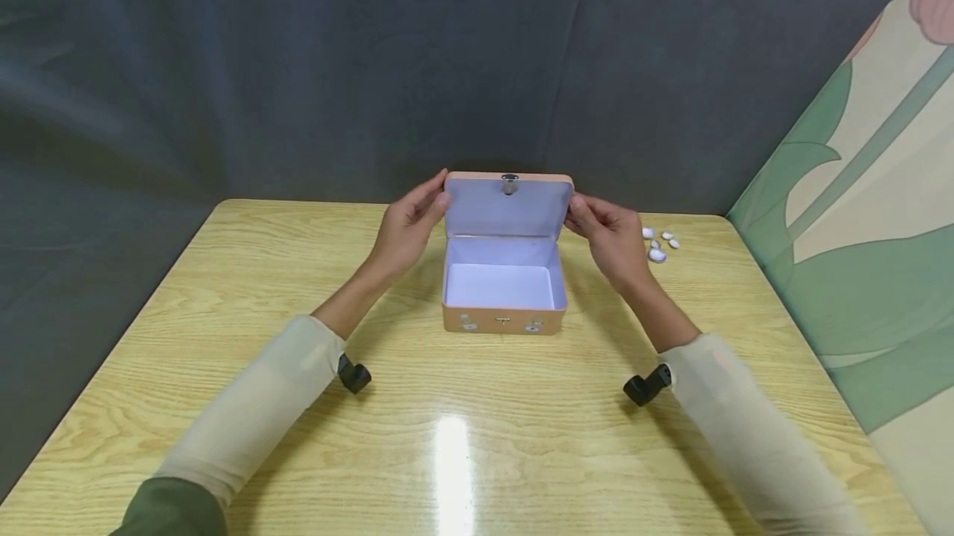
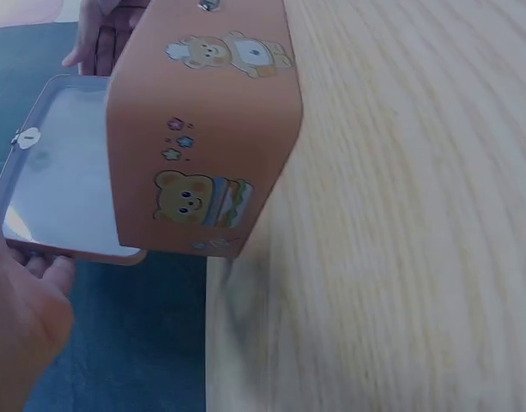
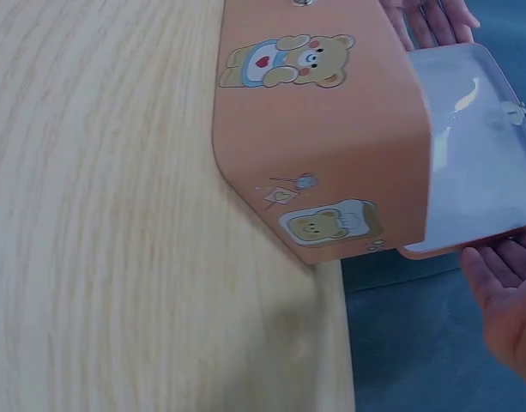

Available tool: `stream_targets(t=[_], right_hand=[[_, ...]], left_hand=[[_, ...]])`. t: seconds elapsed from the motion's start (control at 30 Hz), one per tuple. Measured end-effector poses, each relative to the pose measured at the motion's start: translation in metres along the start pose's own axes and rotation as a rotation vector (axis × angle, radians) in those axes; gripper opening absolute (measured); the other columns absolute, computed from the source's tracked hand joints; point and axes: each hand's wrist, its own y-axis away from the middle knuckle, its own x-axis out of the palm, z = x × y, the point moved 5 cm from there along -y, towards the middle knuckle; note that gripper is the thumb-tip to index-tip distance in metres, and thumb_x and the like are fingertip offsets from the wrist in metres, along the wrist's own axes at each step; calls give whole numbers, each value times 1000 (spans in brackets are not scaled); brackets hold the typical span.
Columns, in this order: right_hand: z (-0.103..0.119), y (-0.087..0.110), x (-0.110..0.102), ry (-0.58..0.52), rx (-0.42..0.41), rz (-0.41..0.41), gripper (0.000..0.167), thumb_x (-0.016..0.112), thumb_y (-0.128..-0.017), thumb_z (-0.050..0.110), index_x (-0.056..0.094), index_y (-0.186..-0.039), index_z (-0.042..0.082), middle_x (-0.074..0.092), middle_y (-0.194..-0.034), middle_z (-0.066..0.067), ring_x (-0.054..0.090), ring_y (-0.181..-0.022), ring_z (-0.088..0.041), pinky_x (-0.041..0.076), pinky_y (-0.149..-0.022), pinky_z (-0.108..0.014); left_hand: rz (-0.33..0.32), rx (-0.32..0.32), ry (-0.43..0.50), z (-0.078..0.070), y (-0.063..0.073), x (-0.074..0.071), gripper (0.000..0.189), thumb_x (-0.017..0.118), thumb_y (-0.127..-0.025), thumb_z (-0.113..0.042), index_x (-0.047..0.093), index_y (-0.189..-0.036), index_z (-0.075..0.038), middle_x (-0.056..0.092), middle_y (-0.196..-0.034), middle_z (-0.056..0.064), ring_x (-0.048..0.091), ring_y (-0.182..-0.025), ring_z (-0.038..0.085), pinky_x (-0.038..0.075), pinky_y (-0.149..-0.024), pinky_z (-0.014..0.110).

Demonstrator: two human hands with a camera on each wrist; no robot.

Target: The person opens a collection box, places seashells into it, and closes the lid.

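A small orange tin box (image 1: 503,321) with a pale interior stands at the table's middle with its hinged lid (image 1: 507,209) raised. Cartoon bears decorate its outside in both wrist views. My left hand (image 1: 406,229) holds the lid's left edge, thumb at the front and fingers toward the back. On the opposite edge, my right hand (image 1: 611,242) holds the lid in the same way. A metal clasp (image 1: 510,184) sits at the lid's top middle. The bare inner floor of the box shows in the head view.
Several small white oval pieces (image 1: 657,255) lie on the wooden table (image 1: 358,453) beyond my right hand. A dark curtain (image 1: 373,64) hangs behind the table's far edge. Flower-patterned fabric (image 1: 879,229) borders the right side.
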Motion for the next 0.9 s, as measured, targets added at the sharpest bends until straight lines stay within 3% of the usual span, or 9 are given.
stream_targets(t=[0.13,0.27,0.5,0.67,0.9], right_hand=[[-7,-2,5,-26,30,38,56,53,-121,33,58,-157,-10,58,-165,-25,70,-144,-27,61,-116,-26],[-11,-4,11,-34,39,80,59,47,-123,35,51,-162,-9,50,-173,-22,55,-157,-40,54,-127,-36],[-18,-5,18,-13,77,200,66,37,-125,39,29,-175,-4,29,-185,-15,35,-171,-33,32,-143,-50],[-24,-8,25,7,100,292,72,28,-124,45,14,-179,0,14,-190,-12,18,-177,-30,19,-148,-48],[-30,-11,29,16,149,331,74,21,-124,47,6,-180,1,4,-191,-11,9,-178,-30,12,-149,-48]], left_hand=[[61,-47,17,8,-1,7,63,55,-121,-20,31,-178,-11,32,-185,11,38,-170,28,39,-140,44],[121,-78,37,14,-1,11,69,50,-122,-24,14,-181,-12,14,-190,5,24,-175,23,28,-145,41],[194,-110,104,27,-2,13,72,41,-124,-27,1,-181,-9,-2,-192,4,4,-178,20,13,-148,40],[188,-152,145,35,-4,14,72,39,-124,-27,1,-181,-7,-2,-192,9,4,-179,26,12,-149,46],[163,-235,176,42,-6,16,71,37,-123,-32,6,-182,-8,3,-192,8,8,-179,29,13,-149,51]])
